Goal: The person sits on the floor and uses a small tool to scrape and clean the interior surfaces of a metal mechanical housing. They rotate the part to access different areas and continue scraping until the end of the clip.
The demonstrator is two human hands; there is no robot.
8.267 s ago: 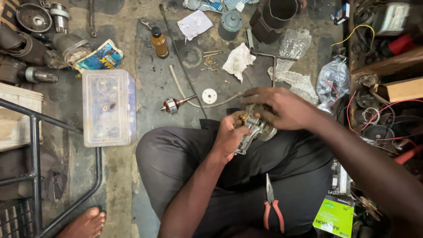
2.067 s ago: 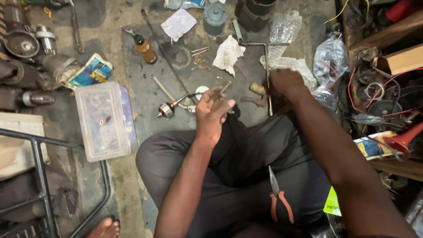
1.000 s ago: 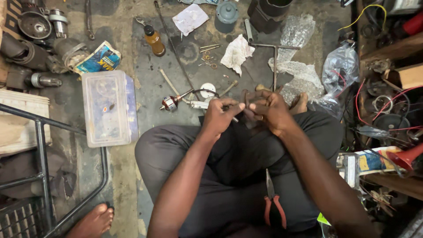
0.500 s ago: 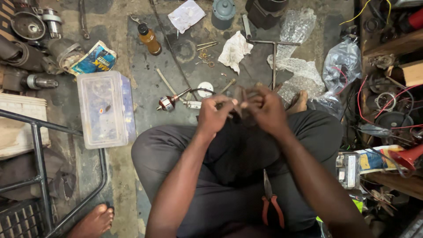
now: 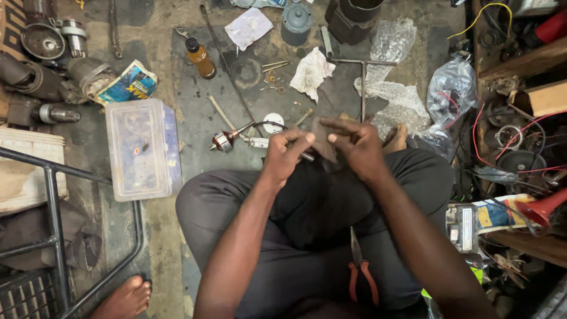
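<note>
Small dark flat piece (image 5: 323, 139) pinched between fingertips of left hand (image 5: 284, 155) and right hand (image 5: 357, 146), raised over lap; metal pin (image 5: 305, 157) protruding under left fingers. On floor ahead: one motor armature (image 5: 224, 140), one white disc (image 5: 273, 123), one amber bottle (image 5: 199, 58), one clear plastic box (image 5: 142, 147). One red-handled pliers (image 5: 359, 273) on thigh. Versus half a second earlier: hands lower, slightly further apart

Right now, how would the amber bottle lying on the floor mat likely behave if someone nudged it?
The amber bottle lies on its side with a round body, so it would probably roll rather than slide. It looks small and capped, so likely light and unlikely to spill. The dark mat under it looks flat, giving little to stop it.
</note>
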